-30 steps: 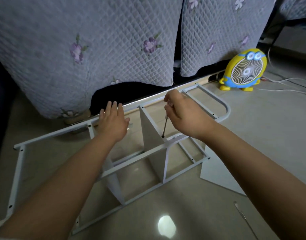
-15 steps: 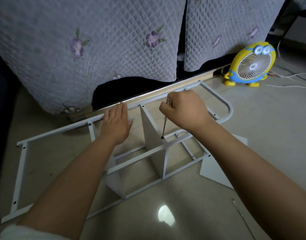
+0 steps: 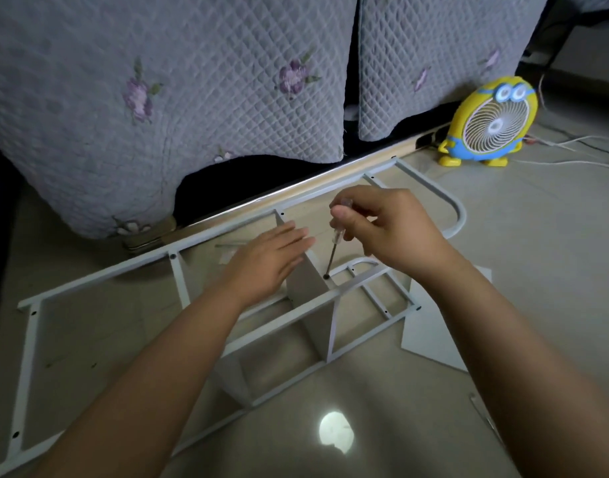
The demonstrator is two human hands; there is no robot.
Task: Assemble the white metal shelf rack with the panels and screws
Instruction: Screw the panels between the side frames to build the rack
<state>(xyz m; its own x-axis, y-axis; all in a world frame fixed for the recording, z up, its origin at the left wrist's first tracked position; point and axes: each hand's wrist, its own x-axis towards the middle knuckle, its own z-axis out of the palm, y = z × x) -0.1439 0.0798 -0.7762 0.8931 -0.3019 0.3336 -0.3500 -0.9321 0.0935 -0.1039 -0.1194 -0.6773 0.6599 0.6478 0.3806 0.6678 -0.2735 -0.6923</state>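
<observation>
The white metal rack frame [image 3: 99, 281] lies on the floor with a smaller side frame [image 3: 368, 288] raised on upright white panels [image 3: 306, 284]. My right hand [image 3: 392, 232] pinches the clear handle of a small screwdriver [image 3: 334, 250], whose tip sits on a dark screw [image 3: 326, 276] at the top of the middle panel. With straight fingers, my left hand [image 3: 268, 260] rests flat against that panel's left side. Another upright panel [image 3: 234, 377] stands lower down, partly hidden by my left forearm.
A loose white panel [image 3: 430, 339] lies flat on the floor to the right. A yellow cartoon fan [image 3: 489, 122] with white cables stands at the back right. A sofa with a grey quilted cover [image 3: 158, 98] borders the far side. A thin metal tool [image 3: 482, 412] lies at the lower right.
My left hand slid right, from the frame's far rail onto the middle panel. My right hand loosened from a full grip to a fingertip pinch on the screwdriver handle.
</observation>
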